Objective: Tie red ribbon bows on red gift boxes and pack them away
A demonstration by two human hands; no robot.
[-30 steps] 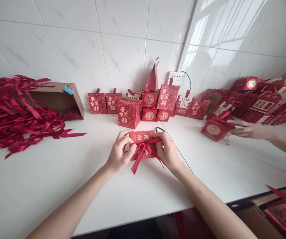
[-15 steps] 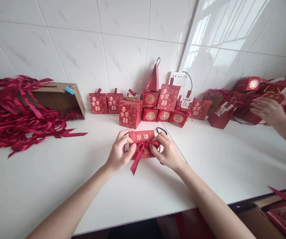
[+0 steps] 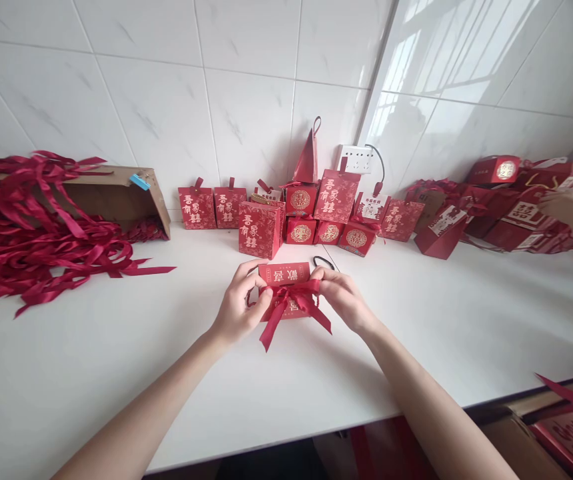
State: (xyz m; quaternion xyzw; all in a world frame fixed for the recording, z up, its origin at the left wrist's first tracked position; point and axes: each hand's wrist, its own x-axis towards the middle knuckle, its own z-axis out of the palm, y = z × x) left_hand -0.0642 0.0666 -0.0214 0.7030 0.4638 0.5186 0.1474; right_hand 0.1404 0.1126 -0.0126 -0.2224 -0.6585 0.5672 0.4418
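A small red gift box (image 3: 284, 273) with gold lettering lies on the white table in front of me. Across it runs a dark red ribbon (image 3: 277, 313) tied in a bow, its two tails hanging toward me. My left hand (image 3: 241, 303) pinches the bow's left loop between thumb and fingers at the box's left side. On the right side, my right hand (image 3: 341, 293) has its fingertips closed on the right loop of the bow. A black hair-tie-like loop (image 3: 323, 262) lies just behind my right hand.
Cut red ribbons (image 3: 66, 260) spill from a cardboard box (image 3: 126, 193) on the left. Finished-looking red boxes (image 3: 261, 230) line the wall below a power strip (image 3: 356, 160). Another person's hand (image 3: 566, 207) is among red boxes at right. The table's front edge (image 3: 266, 445) runs near me.
My right hand has shifted slightly right and up along the bow's right loop, uncovering the right ribbon tail. My left hand stays put. The other person's hand moved right.
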